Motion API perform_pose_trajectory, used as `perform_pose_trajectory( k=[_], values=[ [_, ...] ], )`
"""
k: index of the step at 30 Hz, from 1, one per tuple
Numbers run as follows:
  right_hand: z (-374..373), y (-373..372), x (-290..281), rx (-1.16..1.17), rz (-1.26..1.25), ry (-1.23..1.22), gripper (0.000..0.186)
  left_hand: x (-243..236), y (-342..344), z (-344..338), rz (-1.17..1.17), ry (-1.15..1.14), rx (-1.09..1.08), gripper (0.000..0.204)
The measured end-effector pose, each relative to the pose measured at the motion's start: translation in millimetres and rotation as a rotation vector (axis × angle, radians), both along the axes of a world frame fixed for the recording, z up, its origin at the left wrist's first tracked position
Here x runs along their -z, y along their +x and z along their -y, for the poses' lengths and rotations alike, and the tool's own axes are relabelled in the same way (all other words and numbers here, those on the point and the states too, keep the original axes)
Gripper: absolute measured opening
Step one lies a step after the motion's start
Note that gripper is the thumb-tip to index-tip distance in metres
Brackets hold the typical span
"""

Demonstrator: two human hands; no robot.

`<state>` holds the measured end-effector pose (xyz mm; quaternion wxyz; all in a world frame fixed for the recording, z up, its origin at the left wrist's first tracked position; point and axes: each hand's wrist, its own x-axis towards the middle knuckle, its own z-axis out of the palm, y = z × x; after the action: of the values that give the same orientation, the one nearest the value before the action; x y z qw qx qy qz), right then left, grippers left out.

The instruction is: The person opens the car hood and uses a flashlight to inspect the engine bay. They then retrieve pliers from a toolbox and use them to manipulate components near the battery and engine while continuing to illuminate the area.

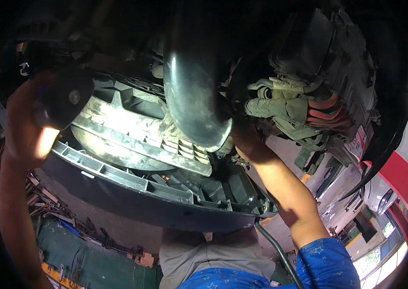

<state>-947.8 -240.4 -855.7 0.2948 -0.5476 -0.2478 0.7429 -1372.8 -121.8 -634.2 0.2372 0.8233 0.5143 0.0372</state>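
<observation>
My left hand (pixel 30 120) grips a dark work light (pixel 66 98) at the upper left, its glow on my palm and on a pale, dusty ribbed plastic part (pixel 122 137). My right hand (pixel 242 135) reaches up beside the curved black duct (pixel 189 101), its fingers hidden behind it and in shadow. Right of that hand are wrapped hoses (pixel 274 108) with red bands or tubes. Below both hands runs a dark ribbed panel (pixel 127 192).
Dark housings (pixel 300 38) hang overhead. A red and white panel (pixel 392 173) stands at the right. A black hose (pixel 276 250) hangs by my right arm. Tools (pixel 62 274) and scattered parts lie below at the left, over a green surface (pixel 98 255).
</observation>
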Motion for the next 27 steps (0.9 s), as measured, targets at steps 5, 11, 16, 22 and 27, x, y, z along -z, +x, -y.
perform_pose_trajectory(
  k=[5, 11, 16, 22, 27],
  values=[
    [4, -5, 4, -0.19, 0.302, 0.211, 0.044, 17, -20, 4, 0.039, 0.13, 0.055, 0.049],
    [8, -11, -7, -0.175, 0.404, 0.114, 0.032, 8, -9, 0, 0.106, -0.074, 0.052, 0.053],
    [25, -12, -15, -0.158, 0.435, 0.067, 0.023, 13, 2, 1, 0.396, -0.451, -0.213, 0.049],
    [19, 2, 11, -0.059, 0.134, -0.114, 0.028, 18, -18, 3, 0.224, -0.202, -0.093, 0.044],
    [37, 26, -19, 0.165, -0.202, -0.369, 0.039, 11, -9, -1, 0.129, -0.06, 0.067, 0.048]
  ],
)
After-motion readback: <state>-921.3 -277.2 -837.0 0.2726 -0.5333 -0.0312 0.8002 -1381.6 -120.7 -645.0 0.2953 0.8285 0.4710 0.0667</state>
